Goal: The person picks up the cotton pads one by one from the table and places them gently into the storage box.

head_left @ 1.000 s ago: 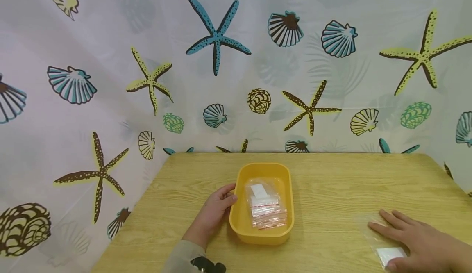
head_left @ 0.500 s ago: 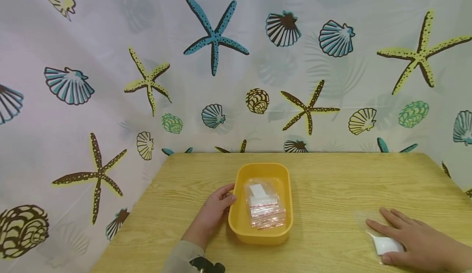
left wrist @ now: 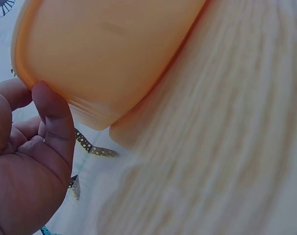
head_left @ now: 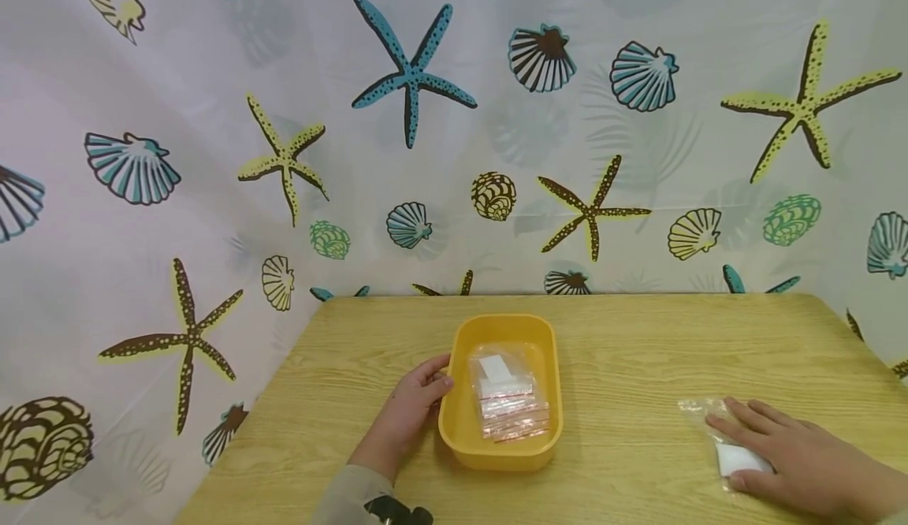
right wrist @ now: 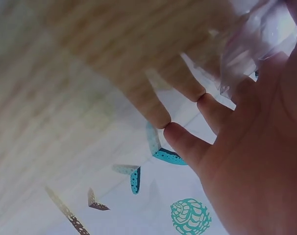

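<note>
My left hand (head_left: 411, 399) holds the left side of a yellow plastic tub (head_left: 557, 399), its thumb at the rim and its fingers along the outer wall. The left wrist view shows that thumb and a finger at the edge of the tub (left wrist: 114, 54). Several clear zip bags (head_left: 514, 407) with red seal lines and white contents lie overlapped in the tub. On the right, my right hand (head_left: 801, 454) rests with fingers stretched over another clear bag (head_left: 741, 459) with something white inside; its thumb is beside the white part. Little and ring fingertips (right wrist: 174, 131) touch the tabletop in the right wrist view.
The wood-grain table (head_left: 631, 367) reaches back to a curtain (head_left: 454, 178) printed with starfish and shells, which also hangs along the left and right sides. A dark strap or mount (head_left: 397, 509) sits at the left sleeve (head_left: 351, 497).
My right hand and the bag under it have shifted slightly left and away from me, and the bag looks more crumpled. The left hand and the tub stay put.
</note>
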Demonstrator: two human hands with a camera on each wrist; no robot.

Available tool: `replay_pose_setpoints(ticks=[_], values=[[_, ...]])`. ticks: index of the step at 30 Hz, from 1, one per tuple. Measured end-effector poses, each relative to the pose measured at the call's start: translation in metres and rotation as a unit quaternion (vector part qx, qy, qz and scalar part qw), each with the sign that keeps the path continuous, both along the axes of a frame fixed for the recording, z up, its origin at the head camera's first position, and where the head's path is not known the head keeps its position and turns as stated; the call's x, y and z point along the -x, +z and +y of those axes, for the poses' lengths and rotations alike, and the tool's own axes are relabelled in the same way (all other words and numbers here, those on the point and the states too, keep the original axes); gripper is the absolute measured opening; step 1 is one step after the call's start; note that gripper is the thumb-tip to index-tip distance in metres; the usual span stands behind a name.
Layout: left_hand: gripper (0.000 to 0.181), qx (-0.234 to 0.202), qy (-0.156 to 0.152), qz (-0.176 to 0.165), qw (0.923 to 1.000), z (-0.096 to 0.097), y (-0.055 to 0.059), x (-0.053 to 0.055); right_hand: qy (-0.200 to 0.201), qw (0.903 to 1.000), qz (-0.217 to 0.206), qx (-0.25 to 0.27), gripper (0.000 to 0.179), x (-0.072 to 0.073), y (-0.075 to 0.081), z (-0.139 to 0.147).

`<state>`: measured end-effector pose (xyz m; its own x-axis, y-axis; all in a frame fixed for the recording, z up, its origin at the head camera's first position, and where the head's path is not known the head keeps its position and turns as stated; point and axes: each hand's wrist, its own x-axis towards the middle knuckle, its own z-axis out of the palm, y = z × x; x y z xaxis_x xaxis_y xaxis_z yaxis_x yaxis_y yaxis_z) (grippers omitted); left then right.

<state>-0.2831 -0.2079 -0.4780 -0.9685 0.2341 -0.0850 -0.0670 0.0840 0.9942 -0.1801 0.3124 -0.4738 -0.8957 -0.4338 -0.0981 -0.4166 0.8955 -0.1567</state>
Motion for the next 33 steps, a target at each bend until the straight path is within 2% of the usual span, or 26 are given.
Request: replay_pose_setpoints(ticks=[12,16,20,22,27,33], values=[[0.050,0.018,-0.002,0.001,0.9998,-0.002,-0.001,0.001,-0.034,0.9994,-0.007,0.006,0.075,0.008,-0.003,0.002],[0.050,0.027,0.003,-0.004,0.9996,-0.002,-0.003,0.002,-0.031,0.9995,0.004,0.008,0.071,0.009,-0.001,0.000],[0.049,0.027,0.005,-0.005,0.9996,-0.002,-0.004,0.001,-0.019,0.9992,0.034,-0.006,0.064,0.010,0.000,-0.002],[0.049,0.024,0.005,-0.004,0.9997,-0.003,-0.004,0.000,0.004,0.9979,0.060,-0.024,0.057,0.011,0.000,-0.003],[0.049,0.021,0.005,-0.002,0.9998,-0.002,-0.003,-0.001,0.051,0.9864,0.130,-0.087,0.040,0.014,-0.002,-0.004],[0.049,0.014,-0.001,0.003,0.9999,-0.001,-0.003,-0.001,0.040,0.9777,0.182,-0.096,0.033,0.020,0.000,-0.006]])
